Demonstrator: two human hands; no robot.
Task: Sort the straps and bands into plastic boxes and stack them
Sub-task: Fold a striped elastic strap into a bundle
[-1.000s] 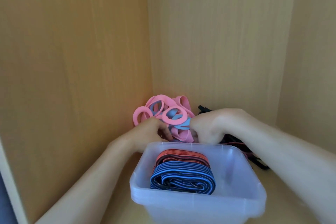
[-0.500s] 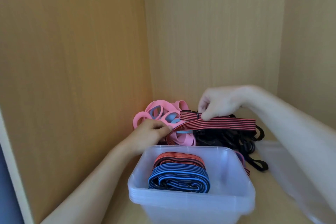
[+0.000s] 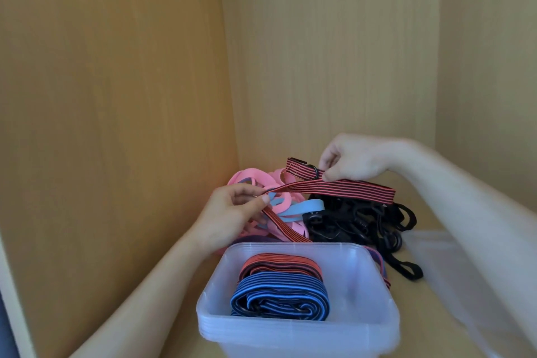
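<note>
While two folded straps (image 3: 279, 285) lie in the plastic box (image 3: 296, 331), both hands, left hand (image 3: 229, 213) and right hand (image 3: 353, 158), pinch a red striped strap (image 3: 348, 186); pink bands (image 3: 255, 183) and black straps (image 3: 357, 219) remain unsorted.

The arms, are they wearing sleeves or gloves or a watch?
No. Both the left arm and the right arm are bare as far as the picture shows, with no sleeves. The left hand and the right hand have no gloves, and no watch, ring or bracelet shows.
</note>
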